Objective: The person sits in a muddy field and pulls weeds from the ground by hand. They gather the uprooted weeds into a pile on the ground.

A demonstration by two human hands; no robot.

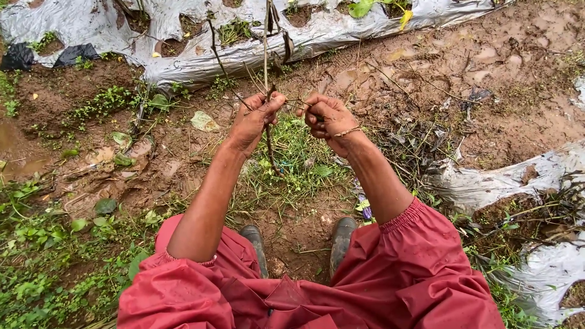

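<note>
a thin dry stem (267, 73) is held upright above the muddy path (487, 73); it is judged light, brittle and best gripped low, near the hands; the left hand (253, 120) is pinched closed around it; the right hand (326, 120) is curled on a side twig (297, 102); silver mulch sheet (183, 55) lies beyond.

i see open muddy ground (487, 67) to the right; dry vine stems (266, 42) and silver plastic mulch (183, 61) crowd the space ahead.

dry stem (266, 36) top cut off by edge, right hand (326, 119) hiding its contents
</note>
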